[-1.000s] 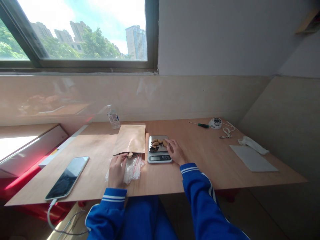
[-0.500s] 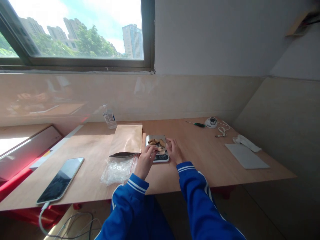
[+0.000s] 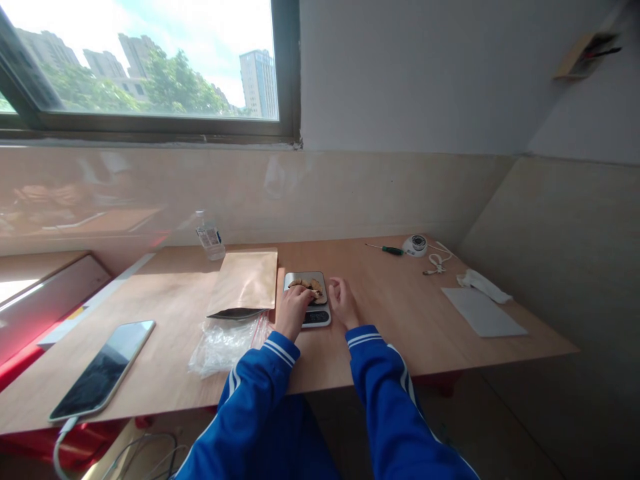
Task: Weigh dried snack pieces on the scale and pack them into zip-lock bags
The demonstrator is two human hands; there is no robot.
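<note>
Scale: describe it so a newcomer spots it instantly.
On the wood-toned table, look just right of the brown pouch. The scale sits there, partly covered by the left hand. Only it has a metal platform, with brown pieces on it.

Digital scale (image 3: 323, 311): silver plate, pale body, dark display, flat at frame center, partly hidden; reading illegible. Tan-brown dried slices (image 3: 311, 285) piled loose on its plate. Brown pouch (image 3: 246, 280) lies flat left of center, mouth gaping slightly toward bottom of frame.
</note>
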